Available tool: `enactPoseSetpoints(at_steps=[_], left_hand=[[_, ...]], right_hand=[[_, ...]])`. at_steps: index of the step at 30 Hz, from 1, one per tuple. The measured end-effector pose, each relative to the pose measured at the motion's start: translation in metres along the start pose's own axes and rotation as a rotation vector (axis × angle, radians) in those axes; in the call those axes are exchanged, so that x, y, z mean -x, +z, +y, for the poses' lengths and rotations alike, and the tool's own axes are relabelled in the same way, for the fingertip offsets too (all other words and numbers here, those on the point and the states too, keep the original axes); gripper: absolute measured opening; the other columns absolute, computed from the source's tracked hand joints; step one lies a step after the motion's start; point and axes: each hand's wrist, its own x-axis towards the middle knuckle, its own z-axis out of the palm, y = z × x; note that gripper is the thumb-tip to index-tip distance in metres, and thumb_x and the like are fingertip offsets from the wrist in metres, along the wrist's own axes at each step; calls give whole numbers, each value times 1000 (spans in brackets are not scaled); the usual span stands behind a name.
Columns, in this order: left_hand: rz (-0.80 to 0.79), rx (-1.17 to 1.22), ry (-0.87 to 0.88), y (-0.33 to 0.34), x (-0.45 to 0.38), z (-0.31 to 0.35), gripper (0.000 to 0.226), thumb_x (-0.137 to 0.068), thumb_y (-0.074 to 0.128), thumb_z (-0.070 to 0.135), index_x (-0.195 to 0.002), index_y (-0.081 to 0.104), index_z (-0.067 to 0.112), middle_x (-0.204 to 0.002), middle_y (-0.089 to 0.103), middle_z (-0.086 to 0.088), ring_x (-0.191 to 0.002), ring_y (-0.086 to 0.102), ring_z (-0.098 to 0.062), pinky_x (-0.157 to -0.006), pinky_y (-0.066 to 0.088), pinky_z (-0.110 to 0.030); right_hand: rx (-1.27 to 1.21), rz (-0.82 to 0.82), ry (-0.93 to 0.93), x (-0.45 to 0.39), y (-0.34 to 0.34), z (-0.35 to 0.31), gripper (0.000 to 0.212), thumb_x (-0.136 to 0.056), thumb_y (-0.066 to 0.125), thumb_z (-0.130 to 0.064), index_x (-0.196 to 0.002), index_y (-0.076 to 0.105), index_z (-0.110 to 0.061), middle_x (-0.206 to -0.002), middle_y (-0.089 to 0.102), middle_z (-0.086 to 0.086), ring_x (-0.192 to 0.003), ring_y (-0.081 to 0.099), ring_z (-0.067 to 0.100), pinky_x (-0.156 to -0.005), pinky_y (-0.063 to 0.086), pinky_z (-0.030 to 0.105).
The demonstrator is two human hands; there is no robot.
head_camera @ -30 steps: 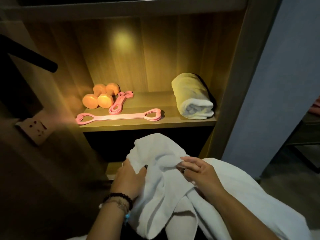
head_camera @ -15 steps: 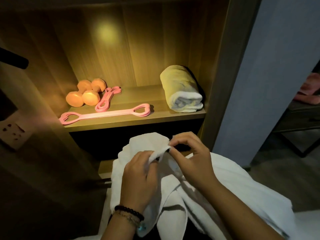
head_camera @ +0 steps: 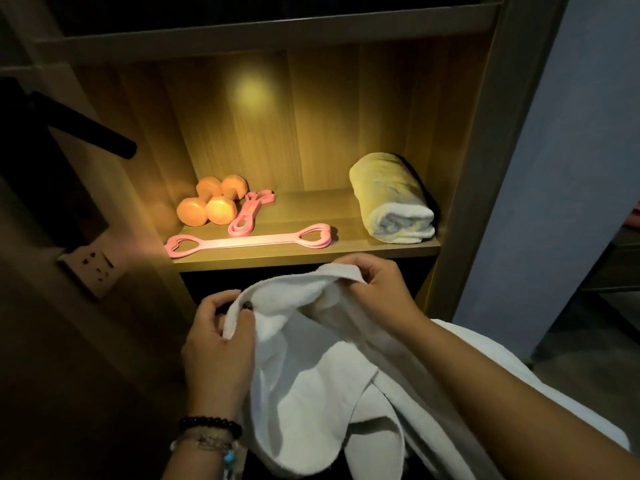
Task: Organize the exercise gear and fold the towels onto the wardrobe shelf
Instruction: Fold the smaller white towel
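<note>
Left hand: fingers curled round the left end of the towel's top edge, pinching the cloth against the thumb; beads and a bracelet on the wrist.
Right hand: fingers curled over the right part of the same edge, gripping it a little higher, just below the shelf front.
Towel: white, held up in front of the wardrobe between both hands; the edge sags between the two grips and the rest hangs in loose folds below, over more white cloth at lower right.
How it handles: it looks soft, limp and light, with no stiffness of its own, so it will droop wherever it is not held. The nap should give a sure, non-slip hold. Nothing about it is fragile.
Where to hold: the corners of one edge, hands well apart to pull it taut, would likely make a clean fold easiest.
Shelf: lit wood, with bare space in the middle.
Rolled towel: already on the shelf, at the right.
Dumbbells: orange, at the back left.
Bands: pink, one stretched along the front, one looped beside the dumbbells.
</note>
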Motion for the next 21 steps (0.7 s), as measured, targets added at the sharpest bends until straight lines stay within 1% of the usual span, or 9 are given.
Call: enactPoseSetpoints(at_steps=[2, 4, 5, 7, 9, 11, 14, 18, 21], left_hand=[[24, -229, 131, -5, -1, 3, 30, -91, 57, 12, -116, 59, 29, -113, 59, 6, -106, 55, -16, -83, 47, -28], [11, -279, 341, -6, 0, 8, 46, -84, 58, 2, -124, 58, 25, -123, 56, 4, -115, 52, -15, -94, 45, -28], [-46, -276, 439, -5, 0, 10, 52, -81, 61, -1, -127, 57, 24, -124, 55, 6, -115, 51, -11, -94, 44, -22], [-192, -260, 529, -1, 1, 14, 54, -80, 66, 3, -127, 57, 28, -117, 57, 13, -108, 53, 0, -85, 44, -11], [-217, -293, 571, 2, -1, 13, 36, -84, 66, 8, -113, 64, 30, -98, 63, 15, -91, 59, 1, -72, 50, -18], [-141, -292, 560, 1, -5, 11, 22, -88, 63, 7, -98, 69, 26, -82, 65, 14, -76, 60, -2, -63, 52, -24], [-111, -304, 556, -6, -10, 2, 18, -84, 67, 9, -94, 71, 23, -80, 66, 13, -75, 61, -4, -64, 52, -25], [-140, -553, 415, -12, -20, -23, 17, -85, 67, 12, -90, 66, 28, -86, 63, 9, -78, 59, -11, -70, 52, -29], [-195, -519, 205, -16, -24, -40, 17, -91, 58, 13, -87, 59, 29, -87, 61, 7, -84, 60, -17, -70, 50, -31]], right_hand=[[67, -30, -53, -12, -4, -18, 17, -78, 67, 5, -89, 70, -8, -84, 71, 0, -77, 65, 9, -68, 52, 28], [158, -78, -62, -21, -3, -37, 17, -74, 74, -4, -86, 66, -13, -75, 69, 1, -67, 62, 12, -60, 48, 29], [228, -110, -70, -24, -2, -47, 19, -74, 77, -9, -85, 63, -16, -71, 67, 2, -63, 59, 12, -58, 45, 27], [334, -170, -118, -29, 0, -65, 22, -73, 78, -15, -83, 59, -22, -70, 66, 3, -61, 55, 12, -56, 42, 25], [400, -204, -182, -31, -2, -78, 23, -74, 77, -15, -88, 60, -21, -76, 68, 4, -67, 60, 16, -59, 45, 26], [509, -242, -222, -30, -7, -80, 24, -77, 73, -11, -97, 63, -17, -84, 69, 3, -75, 62, 13, -66, 48, 25], [602, -228, -253, -27, -21, -65, 25, -79, 62, -2, -99, 71, -15, -89, 70, -1, -80, 62, 9, -70, 48, 22], [568, 0, -168, -27, -51, -48, 24, -87, 56, -2, -99, 73, -13, -94, 69, -3, -90, 61, 11, -80, 52, 29], [569, 178, -49, -27, -78, -35, 21, -92, 55, -11, -103, 72, -18, -101, 67, 2, -93, 58, 16, -75, 47, 24]])
